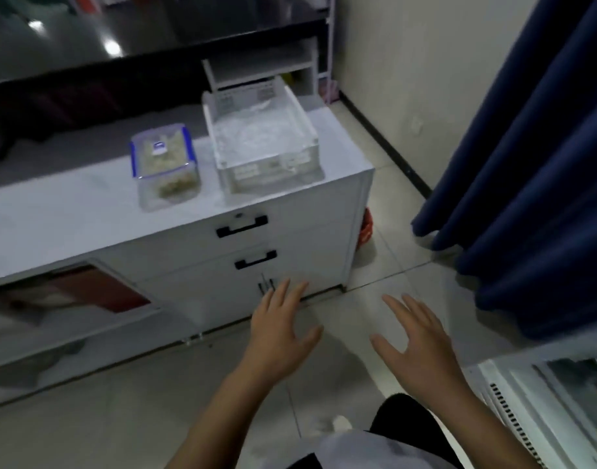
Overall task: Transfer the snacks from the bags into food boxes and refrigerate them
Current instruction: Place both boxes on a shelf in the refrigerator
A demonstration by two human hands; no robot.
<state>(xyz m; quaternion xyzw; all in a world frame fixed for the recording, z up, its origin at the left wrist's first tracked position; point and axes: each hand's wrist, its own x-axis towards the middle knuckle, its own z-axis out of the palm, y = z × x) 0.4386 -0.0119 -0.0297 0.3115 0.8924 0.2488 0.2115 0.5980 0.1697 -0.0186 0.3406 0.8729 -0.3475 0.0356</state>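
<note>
**Both hands bare, box waiting on the bench**

The white bench (70, 211) runs across the view, its right end meeting open tiled floor (155, 401) beside a blue curtain (527, 164). A white basket (263, 143) sits near that end. Just left of it stands the lidded food box (165, 164), snacks inside, close to the front edge. Well below, over the floor, the left hand (280, 336) and right hand (415, 346) hover apart, each grip spread flat, holding nothing.

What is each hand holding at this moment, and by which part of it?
Nothing is held. The left hand and the right hand are both open in the air, fingers spread, apart from the lidded food box on the white cabinet.
</note>
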